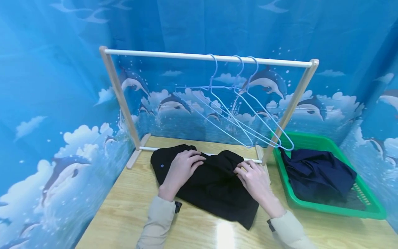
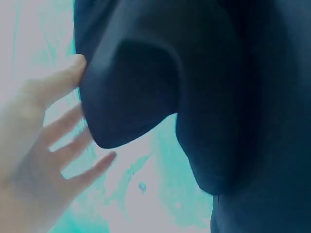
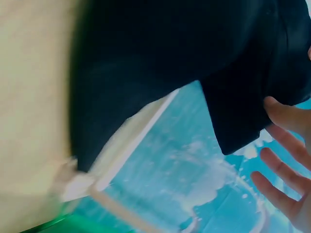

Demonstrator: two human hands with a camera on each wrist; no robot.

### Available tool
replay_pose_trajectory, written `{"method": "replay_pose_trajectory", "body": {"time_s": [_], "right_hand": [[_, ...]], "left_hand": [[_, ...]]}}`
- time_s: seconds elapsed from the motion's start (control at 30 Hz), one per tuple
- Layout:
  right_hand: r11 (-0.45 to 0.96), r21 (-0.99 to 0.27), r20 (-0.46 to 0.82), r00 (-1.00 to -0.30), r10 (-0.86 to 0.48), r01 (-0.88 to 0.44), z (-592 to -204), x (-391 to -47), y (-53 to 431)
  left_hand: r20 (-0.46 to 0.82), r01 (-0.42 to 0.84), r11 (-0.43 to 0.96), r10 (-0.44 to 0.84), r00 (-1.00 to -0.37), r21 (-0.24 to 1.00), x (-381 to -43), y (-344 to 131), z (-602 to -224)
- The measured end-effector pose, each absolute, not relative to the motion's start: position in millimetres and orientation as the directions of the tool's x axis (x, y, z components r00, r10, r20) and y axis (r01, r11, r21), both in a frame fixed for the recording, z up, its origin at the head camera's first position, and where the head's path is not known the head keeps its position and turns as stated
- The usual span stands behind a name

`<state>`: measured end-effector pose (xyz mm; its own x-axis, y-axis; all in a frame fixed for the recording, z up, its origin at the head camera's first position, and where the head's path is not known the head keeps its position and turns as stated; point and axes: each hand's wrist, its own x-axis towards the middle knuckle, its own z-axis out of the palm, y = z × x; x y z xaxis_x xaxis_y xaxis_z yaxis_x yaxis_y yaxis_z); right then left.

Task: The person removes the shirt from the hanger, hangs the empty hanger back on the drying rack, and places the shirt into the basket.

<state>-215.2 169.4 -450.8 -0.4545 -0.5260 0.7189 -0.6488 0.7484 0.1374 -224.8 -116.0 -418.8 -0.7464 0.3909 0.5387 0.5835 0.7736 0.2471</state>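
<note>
A black garment lies bunched on the table, with a small pale-blue dot near its left end. What kind of garment it is, I cannot tell. My left hand reaches over its left part; in the left wrist view the thumb of that hand lies at the cloth's edge with fingers partly behind it. My right hand pinches the upper right edge of the garment. From the right wrist, the thumb of this hand is in front of the black cloth and the index finger behind.
Behind the garment stands a wooden rack with a white top rail. Three light-blue hangers hang from the rail, toward its right. A green basket holding dark navy cloth sits at the right on the wooden table.
</note>
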Motion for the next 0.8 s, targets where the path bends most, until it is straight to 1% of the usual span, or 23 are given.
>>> {"method": "replay_pose_trajectory", "body": {"time_s": [0.1,0.27,0.4,0.5,0.63,0.7,0.8], "right_hand": [[0.733,0.150,0.694,-0.458,-0.556,-0.663,-461.9,-210.6,183.9],[0.682,0.196,0.630,-0.443,-0.638,-0.704,-477.4,-202.4,200.8],[0.644,0.183,0.611,-0.427,-0.666,-0.743,-480.4,-197.6,205.7],[0.665,0.159,0.639,-0.438,-0.633,-0.730,-474.8,-195.9,202.7],[0.692,0.122,0.660,-0.463,-0.592,-0.712,-463.6,-197.1,188.9],[0.696,0.112,0.641,-0.484,-0.596,-0.709,-460.8,-198.4,179.4],[0.713,0.109,0.580,-0.538,-0.612,-0.693,-463.0,-199.7,166.5]], "left_hand": [[0.447,0.579,0.779,0.441,-0.778,0.239,-219.9,-102.7,-426.9],[0.291,0.620,0.763,0.560,-0.776,0.182,-209.4,-86.2,-445.4],[0.183,0.612,0.779,0.587,-0.789,0.139,-201.6,-83.1,-460.1],[0.157,0.597,0.790,0.578,-0.801,0.137,-199.1,-83.3,-467.4],[0.168,0.596,0.790,0.574,-0.802,0.144,-200.5,-83.9,-468.9],[0.185,0.608,0.779,0.582,-0.792,0.152,-202.0,-84.7,-466.3],[0.218,0.622,0.754,0.585,-0.782,0.209,-204.8,-87.1,-460.6]]}}
